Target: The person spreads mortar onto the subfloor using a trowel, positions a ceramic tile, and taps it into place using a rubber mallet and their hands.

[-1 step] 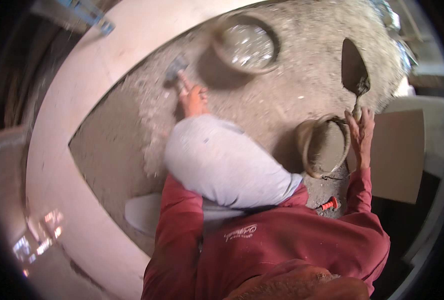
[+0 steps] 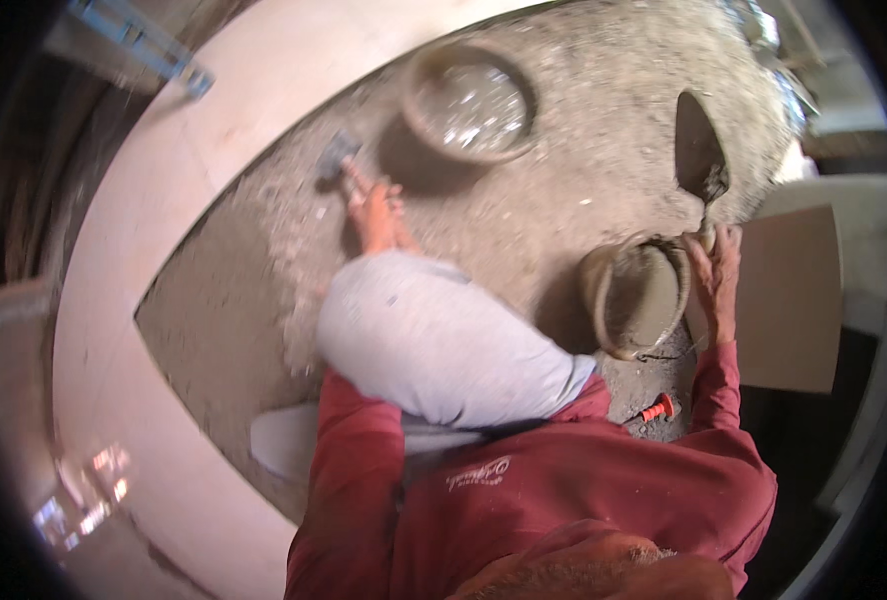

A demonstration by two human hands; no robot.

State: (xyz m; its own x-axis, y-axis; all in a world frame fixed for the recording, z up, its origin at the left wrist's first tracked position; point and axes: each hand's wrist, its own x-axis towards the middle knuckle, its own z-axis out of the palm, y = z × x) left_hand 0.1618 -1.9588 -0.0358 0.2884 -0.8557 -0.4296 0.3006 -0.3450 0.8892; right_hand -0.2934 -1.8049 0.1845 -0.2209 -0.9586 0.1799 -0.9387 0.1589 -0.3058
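Note:
My right hand [image 2: 716, 272] is closed around the handle of a pointed trowel [image 2: 699, 150], whose dark blade points away from me with wet mortar near its neck. Just left of that hand stands a round bucket [image 2: 604, 300] with grey mortar [image 2: 646, 300] inside. Beyond my bent knee, my left hand [image 2: 374, 215] is low over the rough ground, its fingers curled around a small tool with a flat squarish grey head [image 2: 340, 155]; blur hides its exact kind. The knee covers my left forearm. A second bucket [image 2: 424, 115], holding shiny water, stands ahead of that hand.
A pale curved slab border [image 2: 104, 270] bends around the left and far sides of the mortar bed [image 2: 214, 290]. Across it at upper left lies a blue bar-shaped tool [image 2: 139, 40]. A red-handled tool [image 2: 656, 408] lies near my right sleeve, and a flat tan board [image 2: 789, 300] is at right.
The whole view has shifted slightly, so the buckets and both hands appear a little further left and lower. Both hands keep their grips.

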